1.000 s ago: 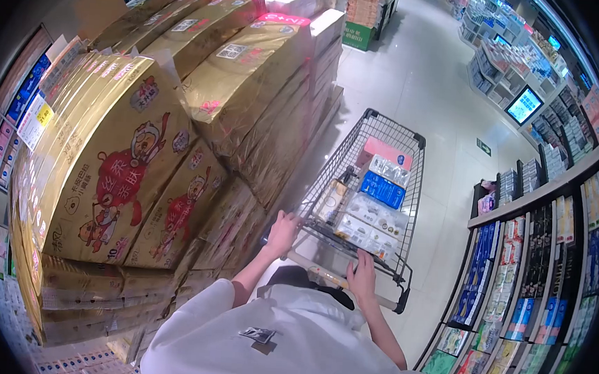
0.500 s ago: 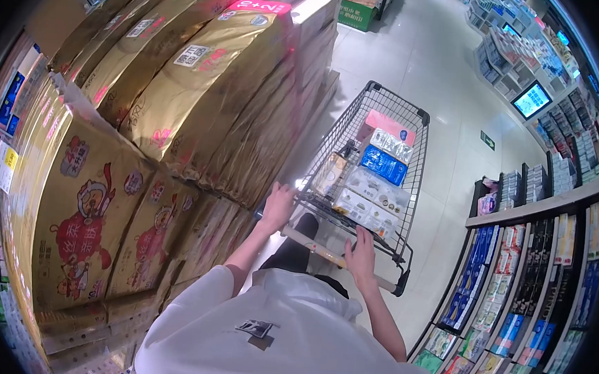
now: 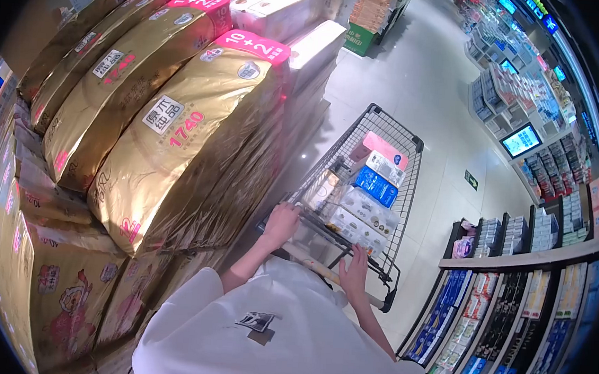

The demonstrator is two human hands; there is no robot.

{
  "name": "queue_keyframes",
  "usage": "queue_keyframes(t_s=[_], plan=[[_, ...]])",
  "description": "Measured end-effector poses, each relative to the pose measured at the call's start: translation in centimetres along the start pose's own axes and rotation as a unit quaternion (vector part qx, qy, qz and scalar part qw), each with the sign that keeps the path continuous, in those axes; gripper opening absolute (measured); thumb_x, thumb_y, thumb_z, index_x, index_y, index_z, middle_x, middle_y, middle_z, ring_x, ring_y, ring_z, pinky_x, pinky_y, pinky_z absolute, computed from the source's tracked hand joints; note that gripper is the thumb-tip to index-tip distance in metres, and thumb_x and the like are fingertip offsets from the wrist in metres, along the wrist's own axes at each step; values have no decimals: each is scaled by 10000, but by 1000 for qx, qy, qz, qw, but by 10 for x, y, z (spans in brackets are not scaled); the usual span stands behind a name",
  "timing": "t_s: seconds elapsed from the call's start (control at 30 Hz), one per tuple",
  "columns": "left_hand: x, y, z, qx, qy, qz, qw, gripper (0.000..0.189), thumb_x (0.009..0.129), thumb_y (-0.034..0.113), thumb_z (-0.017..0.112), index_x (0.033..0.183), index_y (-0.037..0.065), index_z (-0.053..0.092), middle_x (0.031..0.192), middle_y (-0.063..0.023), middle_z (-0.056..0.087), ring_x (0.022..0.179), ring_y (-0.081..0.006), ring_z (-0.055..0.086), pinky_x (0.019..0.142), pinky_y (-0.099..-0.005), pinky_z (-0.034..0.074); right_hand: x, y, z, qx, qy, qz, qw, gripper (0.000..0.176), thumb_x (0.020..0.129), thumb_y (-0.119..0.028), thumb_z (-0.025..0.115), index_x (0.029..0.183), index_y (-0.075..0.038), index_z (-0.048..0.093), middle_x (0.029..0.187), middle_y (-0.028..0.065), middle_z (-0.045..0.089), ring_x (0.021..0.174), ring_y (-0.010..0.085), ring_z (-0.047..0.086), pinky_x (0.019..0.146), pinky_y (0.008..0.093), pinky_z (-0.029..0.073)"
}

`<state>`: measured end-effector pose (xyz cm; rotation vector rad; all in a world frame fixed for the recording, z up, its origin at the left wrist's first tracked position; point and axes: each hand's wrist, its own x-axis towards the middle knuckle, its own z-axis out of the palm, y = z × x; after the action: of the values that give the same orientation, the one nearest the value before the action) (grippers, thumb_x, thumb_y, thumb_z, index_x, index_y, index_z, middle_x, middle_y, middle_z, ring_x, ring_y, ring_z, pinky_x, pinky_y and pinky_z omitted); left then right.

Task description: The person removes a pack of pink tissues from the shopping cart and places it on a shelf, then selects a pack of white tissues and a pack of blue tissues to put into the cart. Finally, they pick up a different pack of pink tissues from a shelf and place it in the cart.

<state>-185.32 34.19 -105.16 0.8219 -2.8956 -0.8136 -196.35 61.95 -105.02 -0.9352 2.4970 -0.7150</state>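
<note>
A wire shopping cart [image 3: 408, 215] stands ahead of me, its light handle [image 3: 306, 257] running across in front of my body. My left hand [image 3: 282, 226] is closed around the left part of that handle. Farther right, my right hand [image 3: 354, 273] rests its palm on the handle, fingers stretched forward past it and thumb apart. Inside the cart lie a pink pack [image 3: 380, 148], a blue pack [image 3: 376, 186], white packs of tissue rolls [image 3: 362, 209] and a pale beige pack [image 3: 321, 190] at the left side.
Tall stacks of gold tissue packs [image 3: 192, 131] rise close on my left, with gold cartons [image 3: 73, 296] below. Shelves of packaged goods [image 3: 505, 319] line the right. A tiled aisle floor [image 3: 425, 78] stretches ahead, past a green-based display [image 3: 360, 38] and a lit screen [image 3: 522, 141].
My view has shifted along the aisle, and the gold stack looms larger. The cart sits slightly lower and left in view. Both hands stay on the handle.
</note>
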Motion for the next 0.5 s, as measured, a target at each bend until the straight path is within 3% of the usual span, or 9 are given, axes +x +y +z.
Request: queue_keyframes(t_s=[0.17,0.33,0.43,0.5], plan=[[41,6,-3,-21,21,21,999,196,870,125,620,1033,37,685,1059,-144,671,1123,-321,584,992,-454,456,40,13,-10,-67,-51,68,994,571,964,-251,610,1472,-89,406,1558,149,394,1517,327,260,1195,672,130],[78,-1,3,-11,63,47,997,165,862,118,626,989,23,670,989,-166,657,1074,-334,593,986,-445,460,83,20,-17,-36,-23,45,998,586,918,-264,673,1428,-78,452,1433,157,489,1408,346,416,1200,652,161],[102,-3,2,-26,79,41,996,154,859,114,628,973,17,664,978,-172,653,1040,-337,598,972,-443,464,109,27,-18,-35,-19,27,999,578,915,-254,675,1417,-71,456,1414,165,504,1388,354,433,1194,646,183],[116,-4,1,-26,44,15,999,195,850,117,626,1021,38,676,1002,-160,657,1079,-333,600,1006,-443,450,122,31,-21,-32,-20,21,999,564,914,-239,674,1407,-62,464,1395,172,521,1370,363,447,1192,639,195]])
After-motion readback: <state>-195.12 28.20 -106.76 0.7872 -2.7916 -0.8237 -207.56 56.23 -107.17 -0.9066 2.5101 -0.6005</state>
